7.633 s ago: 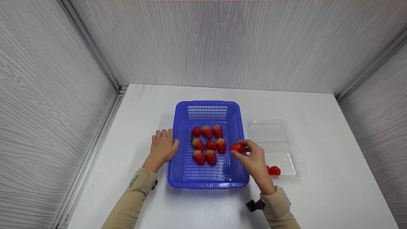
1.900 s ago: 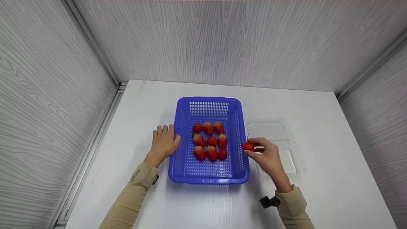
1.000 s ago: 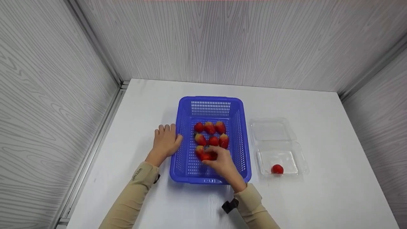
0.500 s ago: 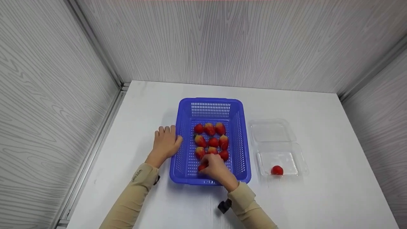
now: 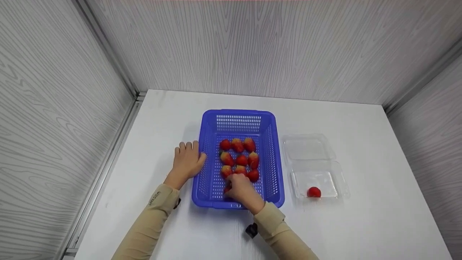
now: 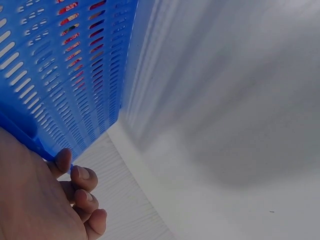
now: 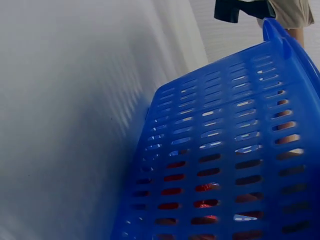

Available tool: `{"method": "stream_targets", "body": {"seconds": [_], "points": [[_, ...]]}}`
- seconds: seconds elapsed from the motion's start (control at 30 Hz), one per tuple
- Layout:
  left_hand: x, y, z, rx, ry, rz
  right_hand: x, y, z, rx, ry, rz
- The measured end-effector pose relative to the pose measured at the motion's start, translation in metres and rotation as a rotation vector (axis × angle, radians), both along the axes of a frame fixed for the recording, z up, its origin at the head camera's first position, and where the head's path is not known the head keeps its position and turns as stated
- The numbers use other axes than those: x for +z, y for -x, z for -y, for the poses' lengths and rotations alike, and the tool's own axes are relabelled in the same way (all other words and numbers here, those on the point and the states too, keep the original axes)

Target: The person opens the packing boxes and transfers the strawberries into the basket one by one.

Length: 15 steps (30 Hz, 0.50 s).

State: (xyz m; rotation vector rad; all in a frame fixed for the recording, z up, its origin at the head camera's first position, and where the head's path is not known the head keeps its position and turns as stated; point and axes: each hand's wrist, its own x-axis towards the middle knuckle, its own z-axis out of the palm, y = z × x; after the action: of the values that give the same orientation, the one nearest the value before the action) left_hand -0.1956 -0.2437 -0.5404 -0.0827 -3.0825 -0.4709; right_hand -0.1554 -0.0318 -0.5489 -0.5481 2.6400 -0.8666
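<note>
The blue plastic basket (image 5: 238, 205) stands on the white table with rows of red fruit in it. Several are strawberries with pale tops, such as a strawberry (image 5: 249, 144); others are rounder and plain red. My left hand (image 5: 187, 160) grips the basket's left rim; in the left wrist view its fingers (image 6: 84, 177) curl at the blue edge. Low inside the basket, my right hand (image 5: 242, 189) pinches a cherry (image 5: 227, 188) near the floor, mostly hidden by the fingers. The right wrist view shows only the basket wall (image 7: 220, 125), with red fruit behind its slots.
Right of the basket lies an open clear plastic clamshell box (image 5: 314, 173), its lid folded back. One round red fruit (image 5: 314, 192) sits at its near edge. Grey wood-patterned panels (image 5: 252, 47) enclose the table at the back and sides.
My right hand has carried a stemmed cherry from beside the clamshell into the basket's front row. Earlier, another round red fruit joined the third row's right end. The left hand keeps its place.
</note>
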Motion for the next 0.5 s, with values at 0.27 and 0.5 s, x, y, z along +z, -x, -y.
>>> {"method": "stream_targets", "body": {"seconds": [0.27,0.5], "points": [[-0.0003,0.001,-0.0002,0.006,-0.014,-0.01,-0.0006,0.0019,0.0005,-0.006,-0.001,0.011],[-0.0001,0.0009,0.0001,0.005,-0.025,0.004,-0.0017,0.003,0.0012,0.003,0.016,0.007]]}}
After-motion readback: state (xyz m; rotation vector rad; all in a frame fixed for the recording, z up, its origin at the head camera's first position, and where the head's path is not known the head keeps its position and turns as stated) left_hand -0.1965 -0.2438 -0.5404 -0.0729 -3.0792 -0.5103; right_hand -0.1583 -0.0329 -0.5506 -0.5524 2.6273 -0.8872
